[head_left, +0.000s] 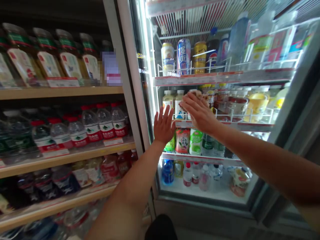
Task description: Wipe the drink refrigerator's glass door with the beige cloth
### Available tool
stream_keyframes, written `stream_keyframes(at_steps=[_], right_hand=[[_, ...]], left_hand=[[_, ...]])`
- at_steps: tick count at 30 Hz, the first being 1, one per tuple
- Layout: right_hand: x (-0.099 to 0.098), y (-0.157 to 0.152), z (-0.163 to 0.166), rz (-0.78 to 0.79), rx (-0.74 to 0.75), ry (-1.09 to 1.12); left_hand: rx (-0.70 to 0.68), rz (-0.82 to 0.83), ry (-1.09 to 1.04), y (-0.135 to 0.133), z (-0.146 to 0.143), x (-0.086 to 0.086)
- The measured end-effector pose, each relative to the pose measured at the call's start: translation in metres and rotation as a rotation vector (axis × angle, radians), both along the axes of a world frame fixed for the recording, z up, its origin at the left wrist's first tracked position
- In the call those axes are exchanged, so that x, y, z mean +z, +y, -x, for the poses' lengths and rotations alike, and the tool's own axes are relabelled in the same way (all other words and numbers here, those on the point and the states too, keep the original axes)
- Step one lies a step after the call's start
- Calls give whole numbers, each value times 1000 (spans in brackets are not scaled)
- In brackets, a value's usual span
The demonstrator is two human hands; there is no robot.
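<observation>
My left hand (164, 128) is raised in front of the lit drinks fridge, its fingers spread and stretched upward. It looks flat against or just short of the glass door (200, 181); I cannot tell which. Higher and to the right, my right hand (200, 111) lies over a crumpled brown-and-white cloth (202, 96), which shows past the fingers and seems pressed to the glass. Behind the hands stand small bottles with pale labels (179, 105), partly covered by the right hand. A red bottle (182, 140) and a green bottle (196, 141) are one shelf lower.
Wooden shelves (100, 150) on the left hold several rows of bottles, among them red-capped water bottles (90, 125). Cans (183, 56) line an upper fridge shelf. A metal frame (120, 50) divides the shelves from the fridge. My dark-clad knee or shoe (161, 228) shows at the bottom.
</observation>
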State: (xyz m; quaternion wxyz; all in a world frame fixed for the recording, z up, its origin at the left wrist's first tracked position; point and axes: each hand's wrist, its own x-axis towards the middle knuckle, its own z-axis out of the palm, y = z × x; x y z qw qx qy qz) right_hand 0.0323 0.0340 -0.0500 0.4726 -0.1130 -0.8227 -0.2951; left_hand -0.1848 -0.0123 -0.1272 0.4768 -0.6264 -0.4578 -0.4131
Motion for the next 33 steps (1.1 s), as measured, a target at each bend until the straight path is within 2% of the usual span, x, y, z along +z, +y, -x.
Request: stream_keyframes(at_steps=[3, 5, 9, 11, 14, 16, 20, 22, 26, 28, 31, 33], right_hand=[[16, 3, 3, 52, -4, 157], [19, 3, 6, 70, -4, 198], [11, -4, 12, 22, -4, 27], [14, -5, 11, 1, -11, 13], [24, -2, 10, 25, -32, 173], [24, 1, 11, 44, -33, 228], [11, 1, 12, -22, 17, -76], [15, 3, 9, -35, 30, -137], [38, 8, 1, 26, 5, 191], [39, 8, 0, 24, -9, 247], [31, 5, 1, -7, 0, 32], [31, 3, 0, -4, 5, -28]], left_hand=[[2, -19, 11, 0, 0, 0], [0, -29, 15, 0, -1, 0], [0, 3, -8, 1, -1, 0], [2, 3, -9, 1, -2, 0], [-8, -1, -10, 0, -1, 1], [-5, 1, -8, 0, -1, 1], [1, -15, 9, 1, 0, 1], [-5, -28, 11, 1, 0, 1], [-4, -10, -5, 2, 0, 0], [-1, -20, 2, 2, 0, 0], [-10, -41, 13, 2, 0, 1], [-17, -44, 13, 3, 0, 0]])
